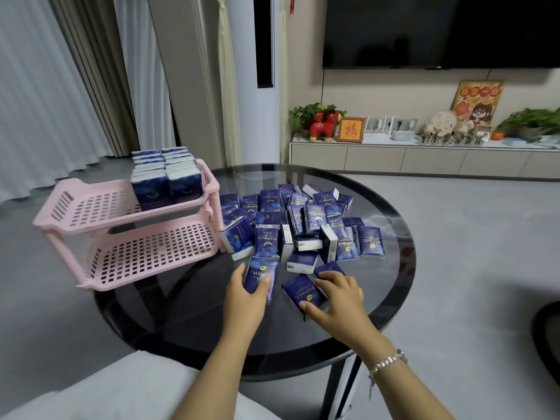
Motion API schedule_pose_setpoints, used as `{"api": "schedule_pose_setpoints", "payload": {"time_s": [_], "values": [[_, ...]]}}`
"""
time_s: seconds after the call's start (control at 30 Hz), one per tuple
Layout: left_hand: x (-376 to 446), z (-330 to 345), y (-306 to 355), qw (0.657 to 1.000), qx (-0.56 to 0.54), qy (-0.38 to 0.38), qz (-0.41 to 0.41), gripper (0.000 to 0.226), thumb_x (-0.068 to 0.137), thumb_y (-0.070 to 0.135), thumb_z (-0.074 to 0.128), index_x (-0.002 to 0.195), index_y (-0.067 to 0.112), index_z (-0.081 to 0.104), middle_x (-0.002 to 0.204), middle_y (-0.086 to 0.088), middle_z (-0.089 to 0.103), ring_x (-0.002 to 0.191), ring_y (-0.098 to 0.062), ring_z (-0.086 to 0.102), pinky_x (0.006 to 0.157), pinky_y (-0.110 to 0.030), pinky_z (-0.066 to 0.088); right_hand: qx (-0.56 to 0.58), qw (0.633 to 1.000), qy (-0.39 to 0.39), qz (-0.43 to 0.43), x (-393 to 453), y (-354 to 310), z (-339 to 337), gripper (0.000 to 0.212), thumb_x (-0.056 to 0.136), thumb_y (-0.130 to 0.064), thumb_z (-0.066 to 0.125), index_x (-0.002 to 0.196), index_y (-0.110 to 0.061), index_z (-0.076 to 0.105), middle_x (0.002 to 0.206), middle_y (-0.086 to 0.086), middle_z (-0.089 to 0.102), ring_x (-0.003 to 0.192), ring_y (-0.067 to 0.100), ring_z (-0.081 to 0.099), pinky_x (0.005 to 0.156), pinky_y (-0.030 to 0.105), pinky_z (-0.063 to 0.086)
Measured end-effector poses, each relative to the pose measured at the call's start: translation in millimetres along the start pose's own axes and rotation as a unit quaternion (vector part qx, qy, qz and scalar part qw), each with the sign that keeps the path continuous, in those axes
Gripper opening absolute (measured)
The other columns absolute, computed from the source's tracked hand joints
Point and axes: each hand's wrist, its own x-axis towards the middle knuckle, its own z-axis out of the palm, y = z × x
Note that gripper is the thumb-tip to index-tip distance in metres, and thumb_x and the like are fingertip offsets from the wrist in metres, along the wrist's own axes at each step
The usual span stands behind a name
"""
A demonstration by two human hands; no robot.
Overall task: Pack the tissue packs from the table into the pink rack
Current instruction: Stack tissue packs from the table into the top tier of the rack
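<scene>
A heap of dark blue tissue packs (306, 219) lies on the round dark glass table (388, 286). The two-tier pink rack (100, 234) stands at the table's left edge; two rows of packs (165, 177) stand in the right end of its top tier, and the bottom tier holds nothing. My left hand (245, 295) grips one pack (261, 275) at the near side of the heap. To its right, my right hand (336, 301) is clasped on another pack (303, 291) that lies flat on the glass.
A white cushion (100, 389) lies near my lap at the bottom left. Behind the table are a tall white air conditioner (257, 80), curtains, and a low TV cabinet (424, 159) with ornaments and plants. A dark round object (548, 331) sits at the right edge.
</scene>
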Motion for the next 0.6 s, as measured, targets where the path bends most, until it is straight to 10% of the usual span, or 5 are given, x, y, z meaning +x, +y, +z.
{"api": "schedule_pose_setpoints", "payload": {"time_s": [0.23, 0.6], "values": [[2, -6, -1, 0.992, -0.124, -0.01, -0.033, 0.035, 0.092, 0.016, 0.06, 0.126, 0.019, 0.053, 0.113, -0.003, 0.065, 0.088, -0.016, 0.067, 0.059, -0.026, 0.053, -0.001, 0.997, -0.072, 0.039, 7, -23, -10, 0.051, 0.074, -0.057, 0.066, 0.115, -0.029, 0.054, 0.127, -0.007, 0.041, 0.126, 0.018, 0.025, 0.099, 0.031, 0.017], [4, -7, 3, 0.988, -0.153, -0.023, -0.011, 0.044, 0.097, 0.012, 0.05, 0.138, 0.026, 0.047, 0.128, 0.005, 0.059, 0.117, -0.016, 0.057, 0.103, -0.042, 0.045, 0.355, 0.927, 0.063, 0.106, 13, -27, -16, 0.049, 0.08, -0.018, 0.073, 0.122, -0.023, 0.05, 0.089, 0.003, 0.063, 0.087, 0.016, 0.062, 0.069, 0.018, 0.046]]}}
